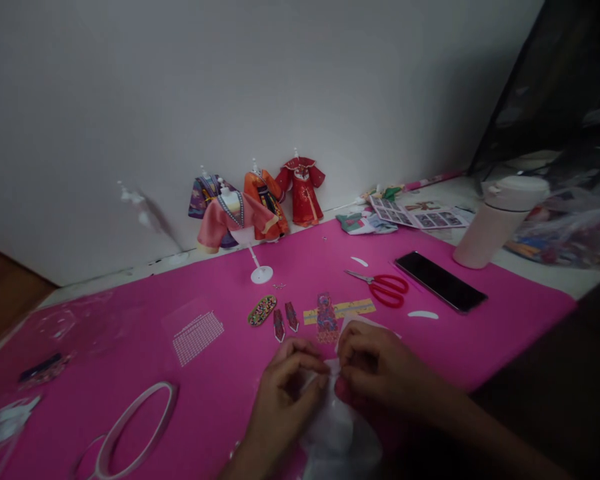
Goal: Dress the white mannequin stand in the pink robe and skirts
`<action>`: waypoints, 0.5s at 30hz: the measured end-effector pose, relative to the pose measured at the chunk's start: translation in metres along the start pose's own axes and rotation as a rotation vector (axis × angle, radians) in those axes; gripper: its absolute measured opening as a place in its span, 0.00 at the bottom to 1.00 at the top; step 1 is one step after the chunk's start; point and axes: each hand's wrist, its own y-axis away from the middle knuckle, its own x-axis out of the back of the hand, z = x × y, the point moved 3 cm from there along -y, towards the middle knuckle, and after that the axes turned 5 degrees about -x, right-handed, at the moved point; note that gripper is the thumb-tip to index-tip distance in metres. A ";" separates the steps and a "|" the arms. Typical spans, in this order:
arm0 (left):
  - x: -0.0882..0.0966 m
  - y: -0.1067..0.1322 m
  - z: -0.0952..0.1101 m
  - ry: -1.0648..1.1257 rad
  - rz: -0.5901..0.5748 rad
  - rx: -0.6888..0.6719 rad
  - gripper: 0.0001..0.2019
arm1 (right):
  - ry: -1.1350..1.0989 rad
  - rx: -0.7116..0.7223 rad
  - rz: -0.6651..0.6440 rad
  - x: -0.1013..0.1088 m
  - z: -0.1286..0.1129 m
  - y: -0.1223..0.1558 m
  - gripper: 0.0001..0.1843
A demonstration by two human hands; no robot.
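Observation:
Low in the middle, my left hand (293, 390) and my right hand (383, 360) pinch the top edge of a thin white cloth (340, 437). The cloth hangs below my fingertips, and its lower end is dim. Both hands are closed, with the fingertips close together. Just beyond them lie a patterned strip (327, 317) crossing a yellow strip (355, 307), and two small dark red patterned pieces (285, 320). A white sheet (363, 321) is partly covered by my right hand.
Red-handled scissors (387, 291), a phone (440, 281) and a pale bottle (500, 221) stand or lie to the right. Small doll robes on stands (237, 220) line the wall. On the left are a bead sheet (199, 338) and a roll of white tape (137, 427). An oval bead dish (262, 311) sits mid-mat.

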 end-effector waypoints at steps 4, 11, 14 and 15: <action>-0.004 0.001 -0.001 0.012 -0.024 -0.008 0.04 | 0.032 0.015 0.005 -0.005 -0.004 0.001 0.09; 0.000 -0.001 0.000 -0.003 0.015 -0.023 0.05 | 0.075 0.019 -0.027 -0.004 -0.006 0.002 0.06; 0.004 -0.004 0.005 -0.097 0.034 -0.090 0.06 | 0.174 0.018 0.015 0.003 -0.004 0.005 0.07; 0.005 -0.004 0.007 -0.155 0.053 -0.138 0.07 | 0.232 0.004 0.026 0.005 -0.003 0.006 0.08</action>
